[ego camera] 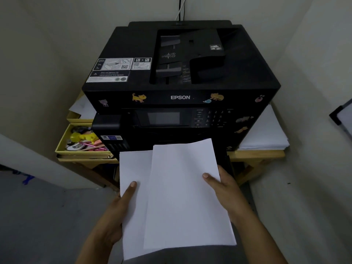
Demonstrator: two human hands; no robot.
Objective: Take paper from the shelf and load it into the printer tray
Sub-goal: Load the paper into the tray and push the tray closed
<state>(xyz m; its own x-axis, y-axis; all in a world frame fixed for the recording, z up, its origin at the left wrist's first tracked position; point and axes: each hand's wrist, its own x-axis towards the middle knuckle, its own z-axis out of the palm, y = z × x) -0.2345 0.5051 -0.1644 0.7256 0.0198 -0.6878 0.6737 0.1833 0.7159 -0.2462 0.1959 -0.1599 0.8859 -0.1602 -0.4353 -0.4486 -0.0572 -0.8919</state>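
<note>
A black Epson printer [181, 73] stands on a wooden table in a corner. In front of its lower front I hold white paper sheets [177, 197], fanned into a left part and a right part. My left hand [114, 212] grips the left edge, thumb on top. At the right edge my right hand [226, 189] holds the sheets, thumb on top and fingers underneath. The paper's far edge hides the printer's lower front, so the tray is out of sight.
A stack of white paper [264, 132] lies on the wooden table [255, 155] right of the printer. A yellow box [62, 147] with small stationery sits at the left. Walls close in on both sides. Grey floor lies below.
</note>
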